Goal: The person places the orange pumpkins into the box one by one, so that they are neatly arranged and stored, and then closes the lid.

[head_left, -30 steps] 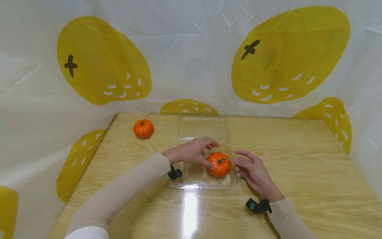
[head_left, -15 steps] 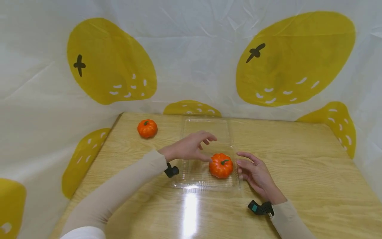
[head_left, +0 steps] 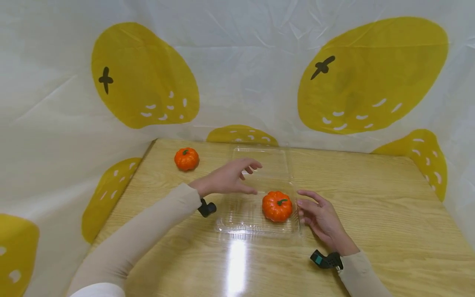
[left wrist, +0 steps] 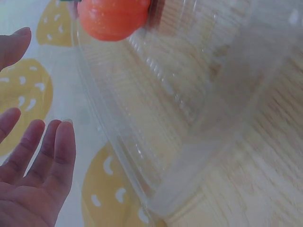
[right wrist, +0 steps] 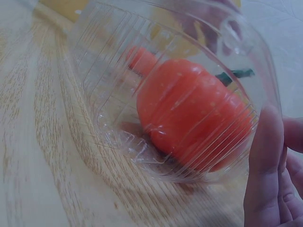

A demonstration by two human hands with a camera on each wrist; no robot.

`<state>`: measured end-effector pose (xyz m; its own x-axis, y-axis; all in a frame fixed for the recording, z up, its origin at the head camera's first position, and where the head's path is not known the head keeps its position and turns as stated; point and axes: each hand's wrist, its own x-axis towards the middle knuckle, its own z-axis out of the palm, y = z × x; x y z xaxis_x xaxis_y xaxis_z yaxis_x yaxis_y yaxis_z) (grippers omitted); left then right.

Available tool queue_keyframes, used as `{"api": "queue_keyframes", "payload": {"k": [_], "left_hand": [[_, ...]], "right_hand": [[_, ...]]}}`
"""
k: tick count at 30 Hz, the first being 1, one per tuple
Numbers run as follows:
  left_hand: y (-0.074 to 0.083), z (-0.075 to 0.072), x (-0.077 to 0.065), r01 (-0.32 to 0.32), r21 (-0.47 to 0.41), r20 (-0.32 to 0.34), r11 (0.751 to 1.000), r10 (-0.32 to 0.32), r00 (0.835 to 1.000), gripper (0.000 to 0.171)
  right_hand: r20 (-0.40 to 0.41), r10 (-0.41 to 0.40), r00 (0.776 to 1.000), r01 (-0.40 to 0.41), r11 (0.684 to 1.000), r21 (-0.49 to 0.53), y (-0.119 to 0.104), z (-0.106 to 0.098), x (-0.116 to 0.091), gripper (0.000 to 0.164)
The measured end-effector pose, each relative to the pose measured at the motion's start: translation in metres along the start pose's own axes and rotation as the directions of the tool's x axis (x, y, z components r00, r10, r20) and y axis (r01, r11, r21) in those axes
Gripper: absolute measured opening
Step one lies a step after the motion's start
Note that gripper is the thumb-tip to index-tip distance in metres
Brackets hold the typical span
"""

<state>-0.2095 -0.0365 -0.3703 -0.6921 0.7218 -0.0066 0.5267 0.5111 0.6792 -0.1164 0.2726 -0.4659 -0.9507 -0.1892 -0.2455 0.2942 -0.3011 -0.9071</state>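
A small orange pumpkin [head_left: 277, 206] with a green stem sits at the right side of a clear plastic clamshell box [head_left: 241, 225], whose lid [head_left: 259, 153] lies folded back. Above the box, my left hand [head_left: 230, 176] hovers with thumb and fingers apart and nothing between them; the left wrist view shows the same spread hand [left wrist: 40, 165]. My right hand [head_left: 320, 216] is at the box's right wall, fingers relaxed. In the right wrist view its fingers [right wrist: 267, 170] lie against the clear wall, with the pumpkin [right wrist: 189, 113] behind it.
Another orange pumpkin [head_left: 186, 159] stands at the back left of the wooden table [head_left: 371, 206]. Behind the table and along its left side hangs a white sheet [head_left: 245, 74] printed with yellow fruit. Each wrist wears a black camera.
My left hand has let go of the pumpkin and drawn back to the left. The pumpkin stays in the box. My right hand keeps its place by the box; the head view has shifted slightly.
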Motion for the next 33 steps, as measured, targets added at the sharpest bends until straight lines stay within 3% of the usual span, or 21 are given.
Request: {"api": "queue_keyframes", "payload": {"k": [8,22,33], "left_hand": [[-0.01,-0.009,-0.01,0.025,-0.043,-0.046,0.999,-0.027,0.999,0.074],[-0.022,-0.026,-0.028,0.062,-0.04,-0.129,0.997,-0.067,0.989,0.071],[-0.038,-0.041,-0.047,0.129,-0.057,-0.185,0.99,-0.138,0.973,0.072]], "right_hand": [[0.011,-0.003,1.0,0.002,1.0,0.013,0.0,-0.002,0.0,0.03],[0.038,-0.024,0.999,0.023,0.999,0.027,0.002,-0.003,0.0,0.028],[0.043,-0.032,0.999,0.031,0.999,0.031,0.003,-0.004,0.001,0.028]]}}
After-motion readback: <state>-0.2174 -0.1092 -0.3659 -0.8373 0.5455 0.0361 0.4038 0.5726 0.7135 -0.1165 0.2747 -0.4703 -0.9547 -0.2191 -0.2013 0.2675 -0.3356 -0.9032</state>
